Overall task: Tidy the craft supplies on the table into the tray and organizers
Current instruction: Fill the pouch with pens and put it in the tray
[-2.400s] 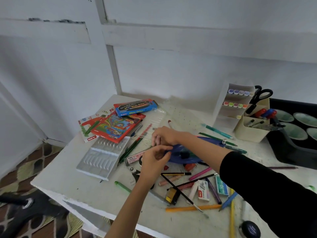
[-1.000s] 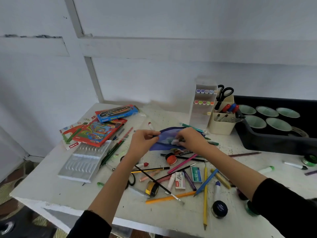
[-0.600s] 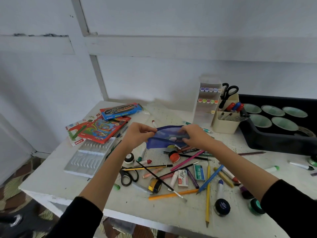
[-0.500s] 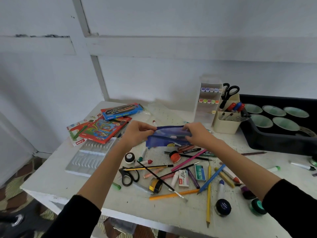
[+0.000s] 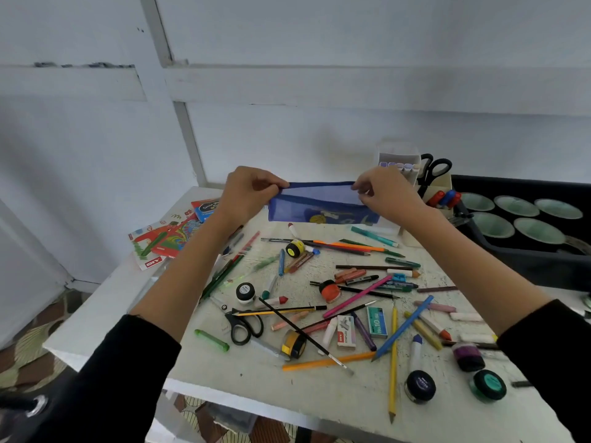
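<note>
White worktop [image 5: 224, 372] carried scattered pencils. Left hand [image 5: 248, 191] and right hand [image 5: 385, 195] each pinched one end of the blue mesh pouch [image 5: 319, 204], holding it taut, probably to work its zip.

Organizer [image 5: 441, 183] on table [image 5: 224, 372], left of tray [image 5: 527, 260]

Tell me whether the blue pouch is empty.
Not empty: a yellow round item and small pieces show through the blue pouch, near its bottom.

White boarded wall [image 5: 319, 36], paint chipped along one horizontal rail [image 5: 80, 83] (left section); a vertical post [image 5: 188, 139] meets it. White desk [image 5: 105, 321], top scuffed and speckled. Floor [image 5: 28, 353] patterned in brown, cream and green. Lighting soft, even.
</note>
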